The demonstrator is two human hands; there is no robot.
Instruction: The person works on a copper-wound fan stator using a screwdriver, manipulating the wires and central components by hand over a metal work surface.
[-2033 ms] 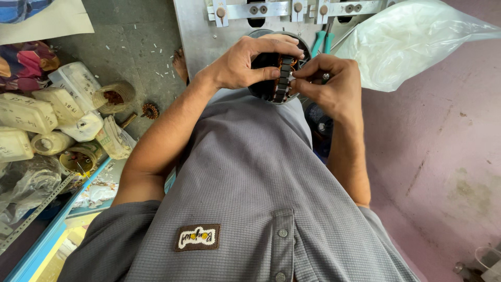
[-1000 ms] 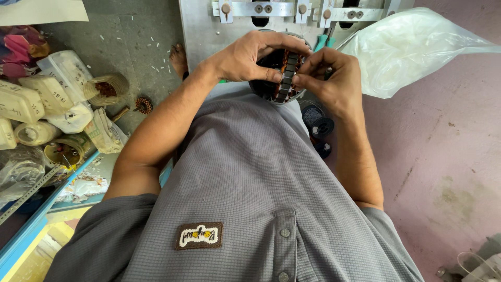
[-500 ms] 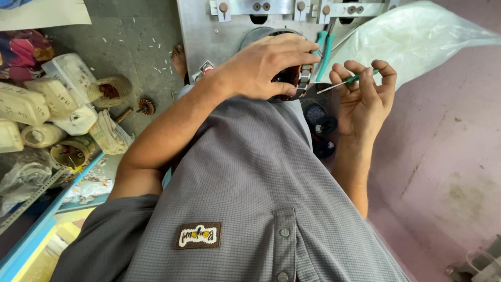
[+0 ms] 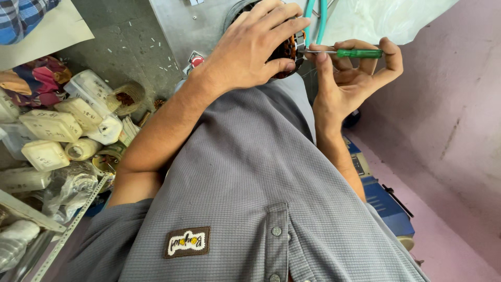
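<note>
Though most of it was hidden under the left hand [image 4: 250, 49], the round motor part [image 4: 288, 52] at the far middle of the scene showed a dark metal rim and a glimpse of copper-coloured winding — by its look a stiff, fairly heavy piece, with fine wire that would likely be easy to nick. Its solid outer rim seemed the safe place to take hold of it, and that was where the left hand sat: fingers curled over the top, thumb tucked below, closed firmly around it, forearm reaching up from the near left across the grey shirt [image 4: 250, 198].

Just to its right, the right hand [image 4: 349, 78] pinched a small green-handled screwdriver [image 4: 359, 53] between thumb and fingertips, palm turned up, wrist bent back. This tool looked light, slim and rigid; its metal tip lay level, pointing left, touching or nearly touching the part's edge — which, I could not tell.

Two teal hoses [image 4: 314, 21] ran behind, and pale plastic containers [image 4: 49, 125] lay heaped at the far left.
</note>
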